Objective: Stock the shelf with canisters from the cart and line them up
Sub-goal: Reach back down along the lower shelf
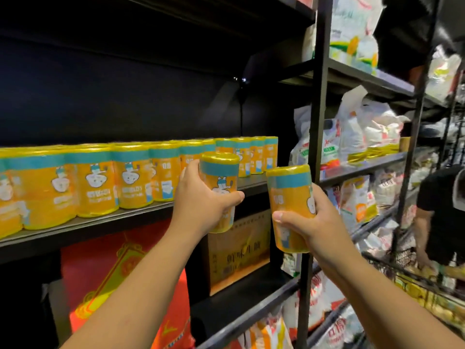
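Canister point(219, 170) fills left hand point(203, 206), twin point(289, 190) fills right hand point(310, 224).

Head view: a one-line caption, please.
Left hand grips one yellow teal-banded cylindrical canister, right hand a second canister, before the black metal shelf with its row of matching canisters.

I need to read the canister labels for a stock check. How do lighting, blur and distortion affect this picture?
Head view: the back of the shelf is nearly black, and light falls mostly on the canister row. Head view: label text is soft and unreadable, also on the left canister in the left hand and the right canister in the right hand. Head view: the shelf post leans, likely from wide-lens distortion.
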